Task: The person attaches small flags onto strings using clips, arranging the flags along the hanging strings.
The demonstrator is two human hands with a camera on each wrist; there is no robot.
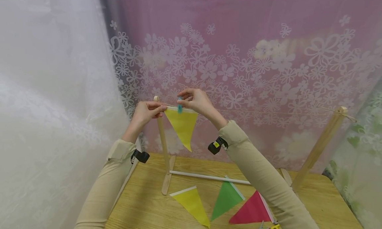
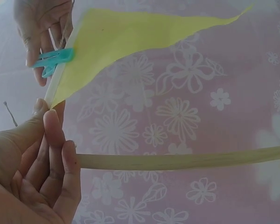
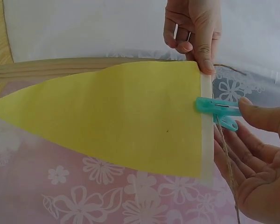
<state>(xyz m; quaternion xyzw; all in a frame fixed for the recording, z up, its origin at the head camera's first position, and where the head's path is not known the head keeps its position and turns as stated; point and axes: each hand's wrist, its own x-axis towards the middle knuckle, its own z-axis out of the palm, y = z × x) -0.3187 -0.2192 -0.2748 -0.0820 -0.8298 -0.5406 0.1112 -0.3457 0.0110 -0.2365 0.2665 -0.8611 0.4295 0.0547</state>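
A yellow triangular flag (image 1: 182, 124) hangs point down from a string (image 1: 268, 112) strung between two wooden posts. My left hand (image 1: 161, 110) pinches the flag's left top corner beside the left post (image 1: 162, 139); the left wrist view shows thumb and forefinger of the left hand (image 2: 46, 109) on the white hem. My right hand (image 1: 182, 101) pinches a teal clothespin (image 1: 179, 107) clamped over the hem. In the right wrist view the right hand (image 3: 240, 116) has its thumb on the clothespin (image 3: 217, 108), with the string (image 3: 228, 158) running past the flag (image 3: 121, 121).
On the wooden table (image 1: 143, 202) lie a yellow flag (image 1: 192, 204), a green flag (image 1: 225, 199) and a red flag (image 1: 252, 210), with a white rod (image 1: 209, 177) behind them. The right post (image 1: 319, 147) leans at the table's far right. Floral curtains close in all round.
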